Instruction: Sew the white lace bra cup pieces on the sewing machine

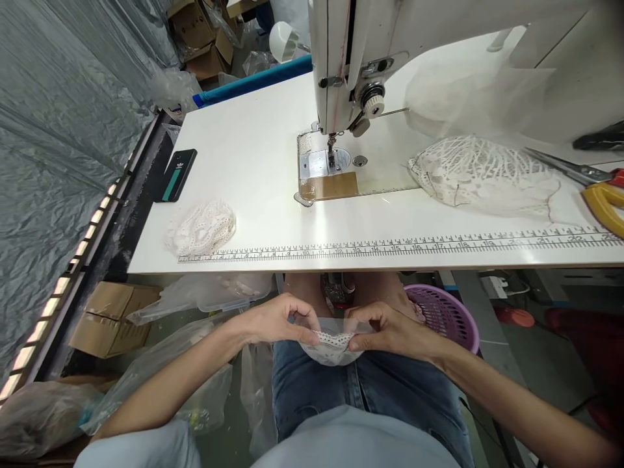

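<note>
Below the table's front edge, over my lap, both hands pinch a small piece of white lace trim with sheer fabric [332, 343]. My left hand [275, 320] grips its left end with curled fingers. My right hand [387, 330] grips its right end, fingers closed too. The lace sags between them above my blue jeans.
A white sewing machine [351, 58] stands on the white table [253, 149], with a printed ruler [390, 247] along the front edge. A lace bundle [201, 227] and phone [178, 174] lie left; a lace pile [482, 172] and yellow-handled scissors [592, 185] right. A purple basket [446, 315] sits below.
</note>
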